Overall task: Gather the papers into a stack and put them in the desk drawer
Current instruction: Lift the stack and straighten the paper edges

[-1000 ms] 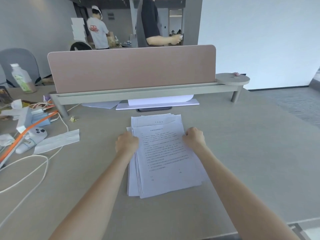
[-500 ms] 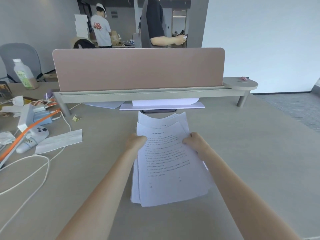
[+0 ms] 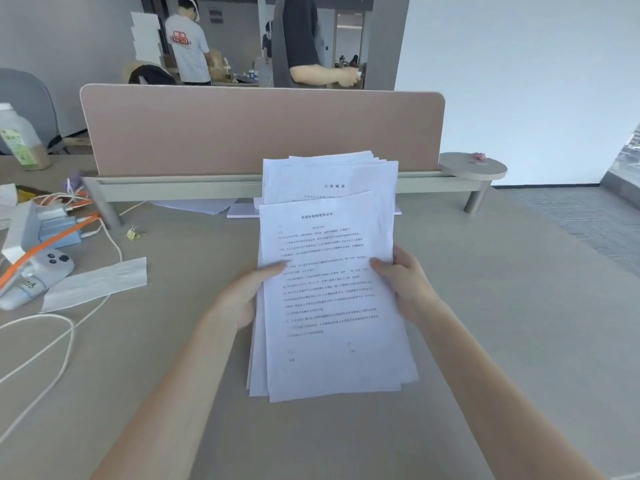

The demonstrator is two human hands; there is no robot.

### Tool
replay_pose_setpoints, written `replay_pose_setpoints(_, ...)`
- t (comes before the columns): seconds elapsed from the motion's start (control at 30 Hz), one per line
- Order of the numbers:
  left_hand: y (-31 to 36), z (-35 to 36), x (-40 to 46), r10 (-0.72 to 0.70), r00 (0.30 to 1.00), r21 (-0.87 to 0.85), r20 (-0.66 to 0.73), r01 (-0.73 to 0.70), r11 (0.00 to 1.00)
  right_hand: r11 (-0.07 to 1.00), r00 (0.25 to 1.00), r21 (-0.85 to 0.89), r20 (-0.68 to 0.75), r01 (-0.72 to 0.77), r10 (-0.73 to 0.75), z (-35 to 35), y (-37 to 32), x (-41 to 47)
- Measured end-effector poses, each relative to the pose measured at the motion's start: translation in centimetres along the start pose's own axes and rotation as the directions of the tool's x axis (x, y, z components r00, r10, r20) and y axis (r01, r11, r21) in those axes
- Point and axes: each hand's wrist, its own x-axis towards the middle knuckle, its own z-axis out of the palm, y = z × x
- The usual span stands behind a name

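Note:
A stack of white printed papers (image 3: 329,299) is tilted up off the beige desk (image 3: 502,323), its bottom edge low near the desk surface. The sheets are uneven, with some sticking out at the top and left. My left hand (image 3: 247,296) grips the stack's left edge, thumb on the top sheet. My right hand (image 3: 403,282) grips the right edge the same way. No drawer is in view.
A pink divider screen (image 3: 259,133) on a grey shelf rail stands behind the stack, with more white sheets (image 3: 194,205) under it. At left lie a paper strip (image 3: 93,284), a white controller (image 3: 41,271), cables, a binder clip (image 3: 133,233) and a bottle (image 3: 19,140). Two people stand beyond.
Both hands went from pressing on the stack flat on the desk to gripping its side edges and tipping its top end up toward me.

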Motion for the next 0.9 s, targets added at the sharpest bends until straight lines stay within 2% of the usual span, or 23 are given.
replay_pose_setpoints(0.07, 0.9, 0.9, -1.1, 0.082, 0.996, 0.030, 0.024, -0.082, 0.996, 0.998, 0.998, -0.014, -0.006, 0.056, -0.056, 0.3, -1.2, -0.3)
replay_pose_setpoints(0.2, 3.4, 2.5, -2.3, 0.320, 0.947, 0.080, -0.029, -0.317, 0.945, 0.983, 0.984, -0.039, -0.017, 0.178, -0.178, 1.3, -4.4, -1.2)
replay_pose_setpoints(0.3, 5.6, 3.7, -3.7, 0.463, 0.876, 0.131, -0.134, -0.447, 0.885, 0.953, 0.954, -0.068, -0.040, 0.295, -0.298, 2.1, -7.0, -2.0)
replay_pose_setpoints(0.43, 7.5, 4.4, -5.4, 0.599, 0.782, 0.210, -0.174, -0.564, 0.798, 0.916, 0.917, -0.087, -0.048, 0.391, -0.396, 2.9, -9.6, -3.1)
replay_pose_setpoints(0.57, 7.9, 4.5, -6.5, 0.622, 0.762, 0.177, -0.181, -0.597, 0.783, 0.897, 0.897, -0.041, -0.031, 0.441, -0.442, 3.4, -10.3, -4.2)
replay_pose_setpoints(0.9, 7.7, 4.3, -5.4, 0.541, 0.822, 0.092, -0.176, -0.534, 0.841, 0.861, 0.861, -0.048, -0.018, 0.507, -0.508, 3.9, -10.4, -3.6)
